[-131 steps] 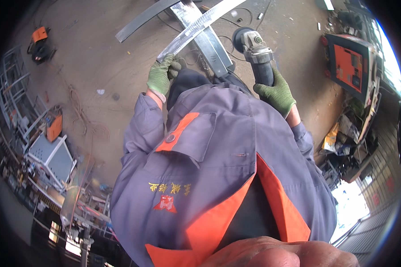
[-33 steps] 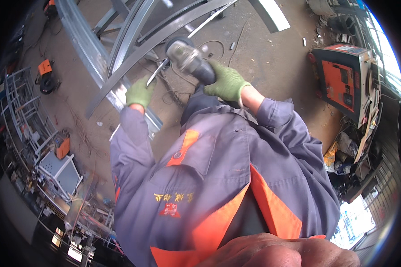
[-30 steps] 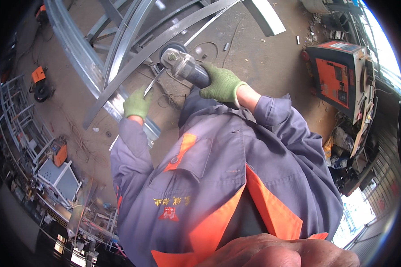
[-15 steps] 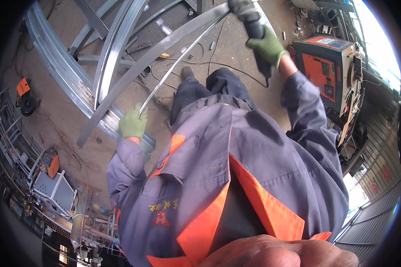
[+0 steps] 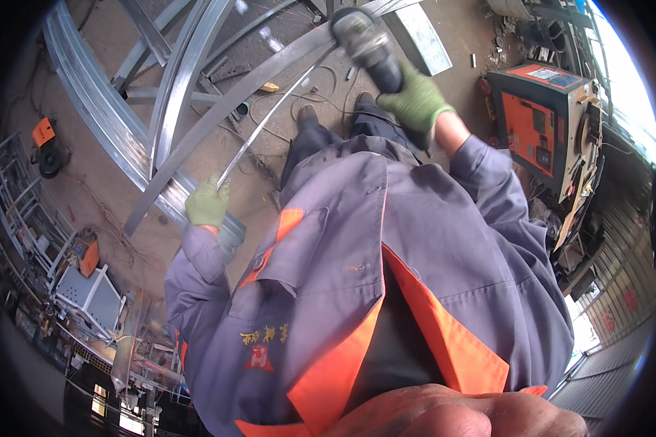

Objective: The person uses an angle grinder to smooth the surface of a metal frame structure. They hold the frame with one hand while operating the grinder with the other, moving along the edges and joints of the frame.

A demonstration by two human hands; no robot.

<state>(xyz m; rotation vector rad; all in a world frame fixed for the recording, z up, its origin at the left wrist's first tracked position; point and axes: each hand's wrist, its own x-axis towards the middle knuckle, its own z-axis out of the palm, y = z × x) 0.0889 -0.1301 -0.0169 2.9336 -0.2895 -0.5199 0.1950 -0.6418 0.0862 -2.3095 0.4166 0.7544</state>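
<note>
In a green glove, my right hand (image 5: 418, 100) is closed around the body of a dark angle grinder (image 5: 368, 45). The grinder's head lies over the far end of a thin metal rod (image 5: 270, 116); whether they touch I cannot tell. My left hand (image 5: 207, 204), gloved alike, grips the rod's near end. Beside the rod runs a flat, curved grey metal strip (image 5: 222, 109). Under it, on the left, lie long curved steel profiles (image 5: 106, 109). The grinder's disc is hidden from me.
To the right stands an orange and black machine cabinet (image 5: 536, 120). A grey rectangular metal piece (image 5: 423, 44) lies beyond the grinder. Cables (image 5: 335, 80) cross the floor near my feet. Metal racks (image 5: 33, 207) and a pale perforated box (image 5: 87, 295) stand at left.
My right hand has brought the grinder left and closer to me. My left hand has shifted slightly left with the rod. More of the rectangular metal piece now shows.
</note>
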